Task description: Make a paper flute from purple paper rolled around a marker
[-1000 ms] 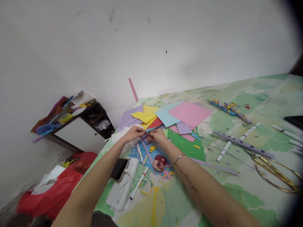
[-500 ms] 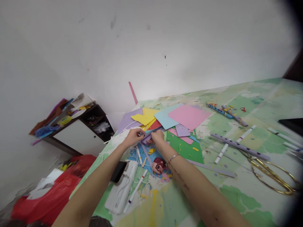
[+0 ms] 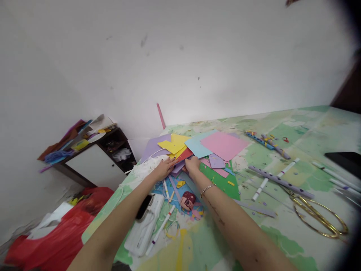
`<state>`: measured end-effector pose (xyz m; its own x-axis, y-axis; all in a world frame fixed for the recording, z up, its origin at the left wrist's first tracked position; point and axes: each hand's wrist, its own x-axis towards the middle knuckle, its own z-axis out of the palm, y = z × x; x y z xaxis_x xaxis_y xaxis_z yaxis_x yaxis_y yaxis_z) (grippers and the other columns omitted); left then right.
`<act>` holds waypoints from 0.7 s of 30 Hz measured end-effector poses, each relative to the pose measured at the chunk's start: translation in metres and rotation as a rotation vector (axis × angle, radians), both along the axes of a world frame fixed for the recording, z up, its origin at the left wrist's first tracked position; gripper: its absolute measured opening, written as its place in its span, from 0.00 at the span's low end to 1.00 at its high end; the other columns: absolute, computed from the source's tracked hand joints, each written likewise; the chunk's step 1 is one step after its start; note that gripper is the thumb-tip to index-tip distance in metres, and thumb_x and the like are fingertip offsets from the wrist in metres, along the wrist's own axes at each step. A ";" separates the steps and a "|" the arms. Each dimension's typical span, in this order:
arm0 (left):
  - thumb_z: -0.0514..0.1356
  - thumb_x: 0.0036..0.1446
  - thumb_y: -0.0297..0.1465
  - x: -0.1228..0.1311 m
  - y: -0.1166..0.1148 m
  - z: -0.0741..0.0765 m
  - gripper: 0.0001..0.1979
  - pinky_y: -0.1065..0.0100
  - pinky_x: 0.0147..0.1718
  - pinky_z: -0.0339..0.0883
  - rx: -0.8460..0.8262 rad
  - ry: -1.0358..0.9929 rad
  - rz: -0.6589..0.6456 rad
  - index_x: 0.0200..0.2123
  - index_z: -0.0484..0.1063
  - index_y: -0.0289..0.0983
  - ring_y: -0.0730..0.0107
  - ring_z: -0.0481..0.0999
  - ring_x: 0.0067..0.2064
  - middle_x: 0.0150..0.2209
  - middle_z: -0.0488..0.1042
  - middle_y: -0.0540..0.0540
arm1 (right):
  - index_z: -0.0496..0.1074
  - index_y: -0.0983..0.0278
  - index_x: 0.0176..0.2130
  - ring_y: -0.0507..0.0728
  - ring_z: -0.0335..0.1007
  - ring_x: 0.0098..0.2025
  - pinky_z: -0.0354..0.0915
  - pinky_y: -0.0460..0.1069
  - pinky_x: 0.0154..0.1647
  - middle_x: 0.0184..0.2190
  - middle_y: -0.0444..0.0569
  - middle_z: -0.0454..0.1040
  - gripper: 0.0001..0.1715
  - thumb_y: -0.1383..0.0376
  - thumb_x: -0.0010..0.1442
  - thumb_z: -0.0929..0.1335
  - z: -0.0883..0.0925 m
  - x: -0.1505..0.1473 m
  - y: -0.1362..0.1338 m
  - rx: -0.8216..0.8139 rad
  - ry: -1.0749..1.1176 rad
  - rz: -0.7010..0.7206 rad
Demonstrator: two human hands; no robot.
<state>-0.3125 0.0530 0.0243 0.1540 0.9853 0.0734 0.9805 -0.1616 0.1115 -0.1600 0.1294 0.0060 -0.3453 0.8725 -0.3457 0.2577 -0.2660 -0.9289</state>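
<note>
L hand (image 3: 165,168) fingers are stretched out flat, not gripping, tips aimed away and to the right. They press down on a lilac scrap (image 3: 177,168) at the near edge of the paper pile. R hand (image 3: 192,164) fingers are bent down w/ tips on the same pile. Can't tell if they pinch anything, as the tips are hidden. The scrap lies btw the two hands, touching both. Part sits under the L fingertips, the rest shows in the gap just left of the R knuckles. Its long axis looks roughly left-right, slightly raised toward the far right, but most is covered so not sure.

There's a bracelet (image 3: 208,188) on the R wrist. Just beyond the fingers: red sheet (image 3: 186,154), yellow sheet (image 3: 173,143), light blue sheet (image 3: 196,146), pink sheet (image 3: 224,145). Green sheet (image 3: 221,180) lies right of the R wrist. White string bundle (image 3: 148,165) is beside the L hand.

Nearer the person, btw the forearms: small bear-face figure (image 3: 187,200), marker (image 3: 162,226), phone (image 3: 143,206) on a white power bank (image 3: 141,233).

Further right on the table (image 3: 296,237): dotted lilac tube (image 3: 280,181) and gold scissors (image 3: 318,216). Off the table's left: dark cabinet (image 3: 96,160) and red bag (image 3: 56,237).
</note>
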 end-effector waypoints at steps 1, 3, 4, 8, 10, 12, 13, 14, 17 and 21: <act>0.48 0.60 0.30 0.000 0.000 0.000 0.25 0.47 0.57 0.49 -0.013 -0.011 0.007 0.61 0.55 0.46 0.57 0.57 0.62 0.62 0.58 0.44 | 0.67 0.67 0.47 0.53 0.70 0.39 0.69 0.52 0.38 0.43 0.51 0.70 0.16 0.60 0.62 0.64 0.002 0.003 -0.001 -0.009 0.003 0.003; 0.47 0.60 0.30 0.001 -0.001 0.001 0.25 0.44 0.57 0.47 -0.032 -0.041 0.022 0.61 0.55 0.46 0.55 0.56 0.62 0.63 0.57 0.43 | 0.67 0.68 0.47 0.53 0.70 0.39 0.69 0.52 0.38 0.42 0.51 0.71 0.16 0.60 0.62 0.64 0.007 0.011 -0.005 -0.021 0.012 0.003; 0.47 0.60 0.31 0.001 -0.001 0.001 0.25 0.44 0.57 0.47 -0.038 -0.057 0.028 0.61 0.55 0.45 0.54 0.56 0.62 0.63 0.56 0.43 | 0.67 0.68 0.47 0.53 0.70 0.39 0.69 0.52 0.38 0.42 0.51 0.71 0.16 0.60 0.62 0.64 0.009 0.014 -0.007 -0.024 0.019 0.000; 0.49 0.59 0.33 0.000 0.002 0.004 0.24 0.48 0.58 0.50 -0.025 -0.126 0.046 0.60 0.58 0.42 0.54 0.59 0.61 0.61 0.60 0.41 | 0.68 0.67 0.45 0.52 0.70 0.36 0.69 0.50 0.36 0.40 0.50 0.71 0.14 0.60 0.63 0.64 0.014 0.029 -0.012 -0.017 0.047 -0.033; 0.50 0.59 0.33 -0.002 0.004 0.005 0.24 0.52 0.57 0.53 -0.006 -0.163 0.039 0.59 0.60 0.41 0.56 0.63 0.59 0.59 0.64 0.42 | 0.68 0.68 0.43 0.50 0.70 0.33 0.69 0.48 0.33 0.37 0.48 0.72 0.13 0.60 0.63 0.64 0.015 0.037 -0.013 -0.005 0.062 -0.062; 0.49 0.59 0.33 -0.005 0.005 0.005 0.22 0.56 0.56 0.56 0.008 -0.197 0.022 0.57 0.63 0.40 0.59 0.67 0.56 0.56 0.68 0.43 | 0.69 0.68 0.40 0.48 0.68 0.28 0.68 0.46 0.28 0.32 0.45 0.71 0.13 0.60 0.63 0.64 0.018 0.047 -0.015 0.008 0.078 -0.101; 0.49 0.59 0.34 -0.006 0.005 0.006 0.22 0.58 0.55 0.58 0.011 -0.211 0.016 0.56 0.64 0.39 0.59 0.68 0.54 0.54 0.69 0.43 | 0.69 0.69 0.38 0.47 0.67 0.25 0.66 0.44 0.25 0.29 0.44 0.71 0.12 0.60 0.62 0.64 0.020 0.053 -0.016 0.015 0.087 -0.122; 0.49 0.59 0.34 -0.007 0.006 0.006 0.21 0.59 0.54 0.59 0.011 -0.221 0.013 0.54 0.66 0.38 0.60 0.70 0.53 0.53 0.71 0.43 | 0.69 0.69 0.34 0.46 0.65 0.22 0.64 0.43 0.22 0.25 0.42 0.70 0.12 0.61 0.62 0.64 0.021 0.059 -0.018 0.024 0.099 -0.143; 0.48 0.59 0.36 -0.009 0.006 0.006 0.21 0.61 0.52 0.60 -0.001 -0.231 0.018 0.51 0.69 0.36 0.60 0.72 0.50 0.50 0.73 0.42 | 0.66 0.67 0.23 0.47 0.59 0.14 0.57 0.42 0.15 0.13 0.39 0.64 0.13 0.66 0.58 0.65 0.029 0.082 -0.025 0.054 0.159 -0.207; 0.50 0.57 0.39 -0.008 0.007 0.007 0.22 0.61 0.53 0.59 -0.016 -0.220 0.037 0.51 0.69 0.35 0.58 0.71 0.51 0.51 0.72 0.41 | 0.61 0.63 0.18 0.49 0.56 0.10 0.50 0.43 0.10 0.06 0.39 0.58 0.13 0.70 0.52 0.63 0.046 0.111 -0.038 0.064 0.281 -0.267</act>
